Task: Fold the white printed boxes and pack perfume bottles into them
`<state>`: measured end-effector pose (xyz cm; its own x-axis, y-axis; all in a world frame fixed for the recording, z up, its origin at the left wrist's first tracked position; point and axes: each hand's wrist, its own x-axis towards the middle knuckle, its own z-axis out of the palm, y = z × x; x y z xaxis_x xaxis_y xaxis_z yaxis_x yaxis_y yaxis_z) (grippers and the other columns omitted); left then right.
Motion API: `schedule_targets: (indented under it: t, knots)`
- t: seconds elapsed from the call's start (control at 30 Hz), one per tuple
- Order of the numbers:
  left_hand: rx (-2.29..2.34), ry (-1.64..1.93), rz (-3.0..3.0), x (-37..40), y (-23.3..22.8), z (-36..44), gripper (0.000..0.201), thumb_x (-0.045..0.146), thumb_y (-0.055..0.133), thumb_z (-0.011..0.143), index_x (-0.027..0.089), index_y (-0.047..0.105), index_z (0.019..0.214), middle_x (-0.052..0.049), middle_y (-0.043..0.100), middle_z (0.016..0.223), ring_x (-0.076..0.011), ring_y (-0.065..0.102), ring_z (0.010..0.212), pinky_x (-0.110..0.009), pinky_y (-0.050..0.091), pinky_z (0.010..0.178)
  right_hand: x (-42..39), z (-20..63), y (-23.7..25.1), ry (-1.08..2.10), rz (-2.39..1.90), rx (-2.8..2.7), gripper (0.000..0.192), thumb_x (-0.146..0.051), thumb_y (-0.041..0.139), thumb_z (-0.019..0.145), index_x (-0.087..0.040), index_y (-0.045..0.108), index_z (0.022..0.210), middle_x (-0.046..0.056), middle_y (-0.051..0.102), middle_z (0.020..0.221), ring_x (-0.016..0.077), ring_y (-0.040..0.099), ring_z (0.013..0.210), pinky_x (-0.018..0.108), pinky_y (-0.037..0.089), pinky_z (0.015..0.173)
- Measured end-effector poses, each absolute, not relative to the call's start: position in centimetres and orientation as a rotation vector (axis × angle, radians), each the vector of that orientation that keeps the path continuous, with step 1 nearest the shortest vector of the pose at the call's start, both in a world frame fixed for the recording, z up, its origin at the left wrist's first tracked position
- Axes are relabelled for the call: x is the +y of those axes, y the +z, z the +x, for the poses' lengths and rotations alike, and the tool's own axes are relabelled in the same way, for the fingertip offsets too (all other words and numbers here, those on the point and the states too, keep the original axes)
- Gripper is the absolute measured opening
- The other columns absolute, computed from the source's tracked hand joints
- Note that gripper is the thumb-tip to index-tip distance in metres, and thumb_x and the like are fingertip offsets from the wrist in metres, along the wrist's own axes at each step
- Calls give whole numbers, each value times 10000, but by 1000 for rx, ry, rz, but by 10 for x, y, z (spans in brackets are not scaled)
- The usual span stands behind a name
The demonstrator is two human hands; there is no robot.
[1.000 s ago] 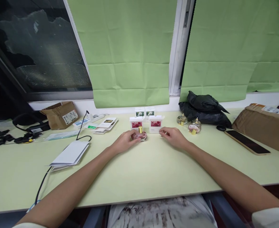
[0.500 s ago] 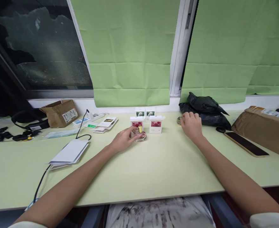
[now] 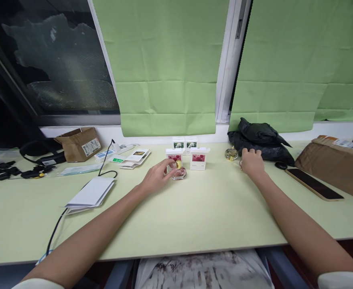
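Your left hand (image 3: 155, 176) rests on the table (image 3: 194, 216) with its fingers curled loosely about a small pink glass bottle with a gold cap (image 3: 179, 171), touching its left side rather than gripping it all round; the bottle stands just in front of the left one of two white boxes with pink pictures (image 3: 174, 156). Your right hand (image 3: 251, 162) lies well to the right of those boxes, fingers bent down over a second little bottle that it hides almost wholly, so you cannot tell how firm that hold is. A third bottle, gold-topped (image 3: 231, 153), stands just to the left of that hand, near the black bag (image 3: 260, 138). The risks, as I judge them: the glass is smooth and round, so a light fingertip hold on either bottle could let it slip or roll across the table. If you draw your right hand back carelessly, your knuckles could knock over the gold-topped bottle. On the left, pushing the pink bottle forward would shove it against the boxes behind it and tip them. The phone (image 3: 314, 184) lies further right of your right hand, close enough for a wide sweep of the forearm to catch it.
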<state>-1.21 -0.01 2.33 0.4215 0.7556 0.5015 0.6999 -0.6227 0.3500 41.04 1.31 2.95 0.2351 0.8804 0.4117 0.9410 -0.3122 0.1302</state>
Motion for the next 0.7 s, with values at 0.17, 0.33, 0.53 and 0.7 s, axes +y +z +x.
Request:
schedule_targets:
  t: [0.17, 0.33, 0.53, 0.7]
  knots:
    - [1346, 1052, 2601, -1, 23, -12, 324, 476, 508, 1059, 290, 579, 1315, 4, 707, 1184, -140, 615, 758, -292, 484, 763, 17, 414, 29, -638, -2341, -1778, 286, -179, 619, 948, -53, 578, 1201, 268, 653, 1178, 354, 606, 1066, 403, 365, 885]
    - [1378, 1132, 2623, -1, 24, -12, 302, 446, 524, 1057, 280, 597, 1298, -5, 697, 1139, -125, 601, 713, -281, 468, 708, 16, 411, 31, -646, -2237, -1877, 296, -157, 656, 904, -68, 584, 1177, 230, 669, 1123, 328, 605, 1037, 378, 358, 888]
    - [1299, 1368, 2650, 0, 26, -13, 199, 382, 536, 1059, 227, 624, 1147, -16, 667, 963, -126, 589, 722, -266, 439, 670, 11, 404, 37, -648, -2095, -1939, 296, -162, 676, 900, -131, 591, 1182, 176, 647, 1141, 313, 564, 1048, 366, 384, 899]
    - [1148, 1410, 2643, -10, 27, -8, 214, 399, 508, 1062, 213, 614, 1051, -29, 692, 900, -128, 608, 704, -267, 463, 657, -4, 385, 48, -646, -1727, -2023, 204, -109, 559, 958, -171, 610, 1145, 167, 621, 1181, 326, 507, 1072, 382, 407, 905]
